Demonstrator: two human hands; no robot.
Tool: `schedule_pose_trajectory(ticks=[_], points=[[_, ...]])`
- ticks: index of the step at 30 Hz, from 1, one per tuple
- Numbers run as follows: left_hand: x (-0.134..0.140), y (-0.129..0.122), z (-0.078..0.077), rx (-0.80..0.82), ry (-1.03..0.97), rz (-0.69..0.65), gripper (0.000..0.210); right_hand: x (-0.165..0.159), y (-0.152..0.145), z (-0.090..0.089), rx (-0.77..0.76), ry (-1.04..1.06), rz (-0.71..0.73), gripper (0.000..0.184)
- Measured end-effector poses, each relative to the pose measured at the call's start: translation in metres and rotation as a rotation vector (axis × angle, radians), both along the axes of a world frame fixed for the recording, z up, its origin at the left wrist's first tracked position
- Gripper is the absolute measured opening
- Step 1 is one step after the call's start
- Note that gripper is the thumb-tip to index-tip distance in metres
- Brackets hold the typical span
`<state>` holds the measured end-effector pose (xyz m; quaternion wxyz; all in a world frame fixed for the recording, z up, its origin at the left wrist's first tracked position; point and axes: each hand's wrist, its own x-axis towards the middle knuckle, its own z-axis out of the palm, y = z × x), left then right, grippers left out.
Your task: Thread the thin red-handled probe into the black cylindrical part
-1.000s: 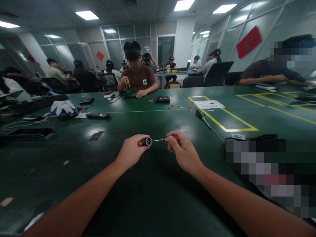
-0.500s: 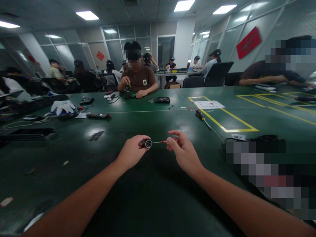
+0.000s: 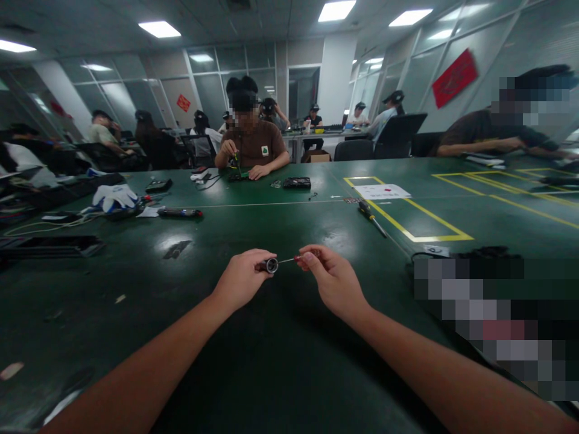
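Observation:
My left hand is closed around a small dark cylindrical part with a shiny round metal rim; most of its body is hidden in the fingers. A thin screwdriver with a red collar is pinched in my right hand. Its slim metal shaft points left and its tip meets the side of the cylindrical part, or lies very close to it. The fingers cover most of the screwdriver's handle. Both hands are above the green table.
A larger yellow-and-black screwdriver lies ahead to the right, by a paper sheet and yellow tape. White gloves and a dark pen-shaped tool are at left. Across the table, a person works on a green board.
My right hand's fingers have curled in closer around the screwdriver's handle and shifted slightly left, and its shaft now slants a little more. The left hand has barely moved.

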<state>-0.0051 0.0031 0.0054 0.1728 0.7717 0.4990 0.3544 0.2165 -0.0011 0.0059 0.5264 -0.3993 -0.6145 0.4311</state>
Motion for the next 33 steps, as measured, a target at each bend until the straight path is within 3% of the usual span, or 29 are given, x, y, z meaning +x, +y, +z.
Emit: schedule_pose_trajectory(ticks=[4, 6, 19, 28, 33], points=[[-0.001, 0.0, 0.009, 0.126, 0.026, 0.003, 0.032, 0.012, 0.016, 0.005, -0.213, 0.335, -0.003, 0.031], [-0.002, 0.001, 0.012, 0.142, 0.051, 0.031, 0.033, 0.015, 0.022, 0.004, -0.208, 0.414, -0.054, 0.031], [-0.002, -0.001, 0.011, 0.053, -0.002, 0.083, 0.042, 0.004, 0.008, 0.001, -0.029, 0.144, -0.018, 0.024], [-0.004, -0.002, 0.01, 0.066, 0.224, 0.045, 0.041, 0.004, 0.006, 0.003, 0.002, 0.061, -0.023, 0.023], [-0.002, -0.001, 0.006, -0.006, 0.118, -0.011, 0.037, 0.007, 0.007, 0.003, 0.0, -0.007, -0.037, 0.023]])
